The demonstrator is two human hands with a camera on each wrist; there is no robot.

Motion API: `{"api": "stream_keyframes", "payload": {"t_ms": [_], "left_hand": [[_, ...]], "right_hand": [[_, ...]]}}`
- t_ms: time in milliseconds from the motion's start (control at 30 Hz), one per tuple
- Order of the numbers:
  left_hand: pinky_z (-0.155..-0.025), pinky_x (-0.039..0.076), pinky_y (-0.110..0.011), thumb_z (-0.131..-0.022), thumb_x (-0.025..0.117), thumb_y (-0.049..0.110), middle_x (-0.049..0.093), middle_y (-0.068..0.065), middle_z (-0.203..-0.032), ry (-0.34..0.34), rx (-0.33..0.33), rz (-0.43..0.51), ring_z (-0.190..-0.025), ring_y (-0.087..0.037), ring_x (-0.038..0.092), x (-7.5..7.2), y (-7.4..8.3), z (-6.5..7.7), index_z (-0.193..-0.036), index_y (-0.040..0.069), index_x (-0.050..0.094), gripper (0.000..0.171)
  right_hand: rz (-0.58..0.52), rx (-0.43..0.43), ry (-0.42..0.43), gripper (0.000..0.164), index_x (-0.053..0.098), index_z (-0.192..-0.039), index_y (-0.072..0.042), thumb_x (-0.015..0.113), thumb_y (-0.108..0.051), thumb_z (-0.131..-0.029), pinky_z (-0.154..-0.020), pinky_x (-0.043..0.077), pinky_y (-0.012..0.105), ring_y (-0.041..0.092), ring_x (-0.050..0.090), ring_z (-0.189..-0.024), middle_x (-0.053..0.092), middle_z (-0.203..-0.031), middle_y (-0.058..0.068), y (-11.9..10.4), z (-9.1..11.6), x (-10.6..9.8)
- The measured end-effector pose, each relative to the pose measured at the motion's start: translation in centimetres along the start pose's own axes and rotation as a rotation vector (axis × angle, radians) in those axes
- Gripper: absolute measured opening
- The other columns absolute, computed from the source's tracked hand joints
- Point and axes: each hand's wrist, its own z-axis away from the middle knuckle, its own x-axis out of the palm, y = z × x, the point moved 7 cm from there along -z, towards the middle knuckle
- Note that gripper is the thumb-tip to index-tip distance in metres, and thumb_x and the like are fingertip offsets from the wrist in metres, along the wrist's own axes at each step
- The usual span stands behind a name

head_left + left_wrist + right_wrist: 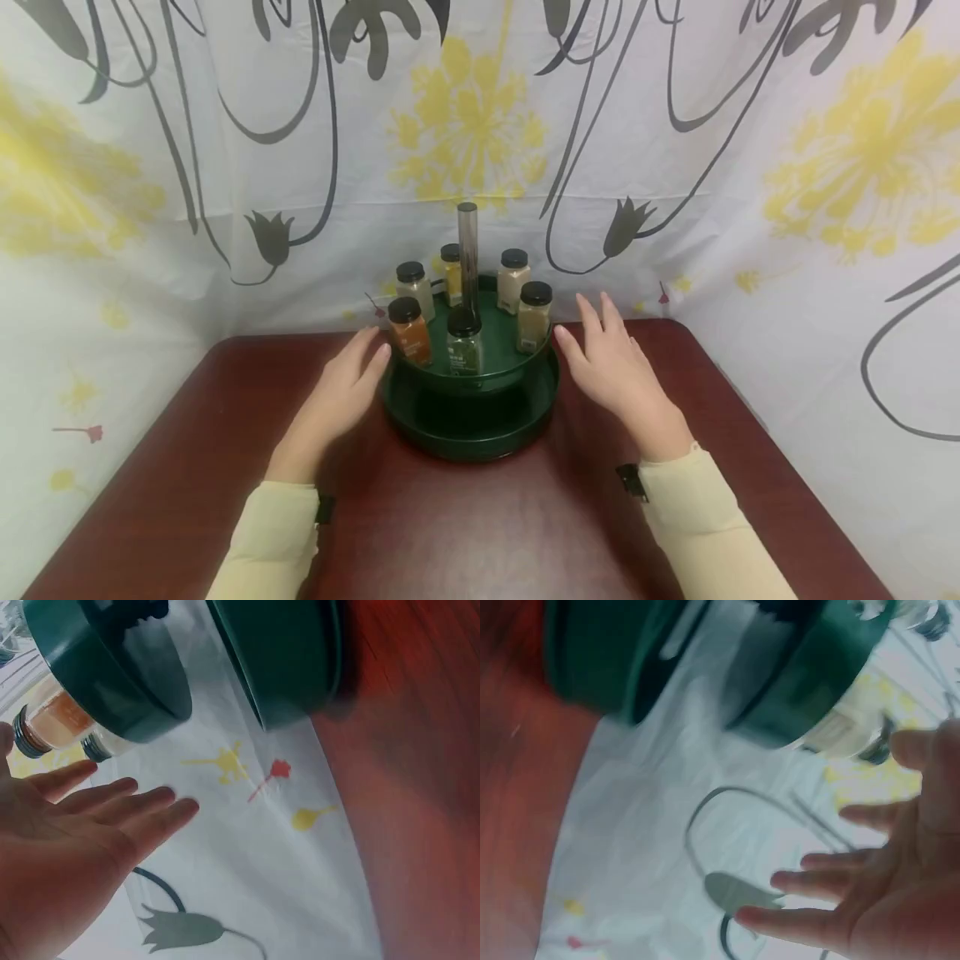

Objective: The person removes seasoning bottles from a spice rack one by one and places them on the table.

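A dark green two-tier round stand with a central post sits on the table. Several spice jars with black lids stand around its upper tier, among them an orange one, one with green flakes and a tan one. My left hand is at the stand's left, nearest the orange jar, fingers extended and holding nothing. On the other side, near the tan jar, my right hand has its fingers spread, also holding nothing. The left wrist view shows a gap between the fingers and the stand.
The dark red wooden table reaches back to a white cloth printed with yellow and grey flowers. That cloth hangs behind the stand and along both sides. The lower tier is a wide tray under the upper one.
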Motion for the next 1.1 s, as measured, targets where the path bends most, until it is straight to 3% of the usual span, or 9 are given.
{"api": "stream_keyframes", "payload": {"t_ms": [133, 267, 400, 567, 767, 933, 1100], "left_hand": [[-0.107, 0.03, -0.056, -0.097, 0.031, 0.063, 0.031, -0.015, -0.152, 0.03, -0.034, 0.075, -0.136, -0.033, 0.031, 0.6, -0.2, -0.4, -0.153, 0.011, 0.025, 0.077], [-0.1, 0.042, -0.051, -0.091, 0.044, 0.066, 0.04, -0.015, -0.147, 0.088, -0.067, 0.173, -0.126, -0.03, 0.046, 1.1, -0.4, -0.5, -0.152, 0.012, 0.028, 0.083], [-0.092, 0.049, -0.049, -0.084, 0.056, 0.067, 0.042, -0.014, -0.145, 0.147, -0.101, 0.269, -0.121, -0.028, 0.052, 1.4, -0.3, -0.5, -0.151, 0.016, 0.031, 0.088], [-0.09, 0.05, -0.049, -0.081, 0.061, 0.066, 0.046, -0.014, -0.142, 0.164, -0.131, 0.324, -0.12, -0.028, 0.053, 1.9, -0.4, -0.3, -0.149, 0.016, 0.034, 0.088], [-0.091, 0.05, -0.047, -0.08, 0.066, 0.062, 0.037, -0.013, -0.15, 0.123, -0.154, 0.392, -0.12, -0.03, 0.053, 2.7, -1.0, -0.3, -0.151, 0.013, 0.031, 0.093], [-0.092, 0.05, -0.046, -0.076, 0.07, 0.061, 0.031, -0.013, -0.153, 0.073, -0.152, 0.416, -0.121, -0.03, 0.052, 3.4, -0.6, -0.8, -0.152, 0.011, 0.027, 0.101], [-0.091, 0.05, -0.047, -0.077, 0.07, 0.06, 0.032, -0.012, -0.152, 0.083, -0.144, 0.417, -0.12, -0.031, 0.052, 3.2, -0.2, -0.8, -0.152, 0.012, 0.03, 0.098]], "right_hand": [[-0.09, -0.072, 0.231, 0.071, 0.029, -0.151, -0.011, 0.04, -0.057, -0.097, -0.096, 0.038, 0.063, 0.038, 0.034, -0.131, 0.018, -0.154, 0.016, -2.9, 0.9, -1.6], [-0.115, -0.213, 0.471, 0.052, 0.052, -0.136, -0.005, 0.056, -0.038, -0.096, -0.096, 0.042, 0.054, 0.033, 0.037, -0.127, 0.038, -0.142, 0.014, -5.7, 1.7, -2.5], [-0.139, -0.331, 0.593, 0.037, 0.062, -0.125, -0.007, 0.062, -0.026, -0.093, -0.09, 0.047, 0.047, 0.03, 0.042, -0.121, 0.046, -0.136, 0.013, -7.9, 2.2, -2.2], [-0.188, -0.416, 0.552, 0.036, 0.061, -0.128, -0.014, 0.062, -0.026, -0.094, -0.087, 0.05, 0.042, 0.024, 0.044, -0.12, 0.047, -0.135, 0.01, -9.7, 2.5, -0.9], [-0.202, -0.48, 0.447, 0.05, 0.05, -0.141, -0.021, 0.062, -0.033, -0.094, -0.093, 0.049, 0.041, 0.02, 0.046, -0.121, 0.043, -0.14, 0.007, -11.1, 2.6, 0.7], [-0.17, -0.48, 0.373, 0.064, 0.037, -0.149, -0.028, 0.065, -0.035, -0.092, -0.083, 0.055, 0.037, 0.018, 0.051, -0.116, 0.035, -0.147, 0.006, -11.5, 2.3, 1.9], [-0.149, -0.472, 0.314, 0.071, 0.027, -0.152, -0.033, 0.065, -0.035, -0.092, -0.075, 0.057, 0.034, 0.017, 0.053, -0.116, 0.029, -0.152, 0.006, -11.8, 1.8, 3.1]]}}
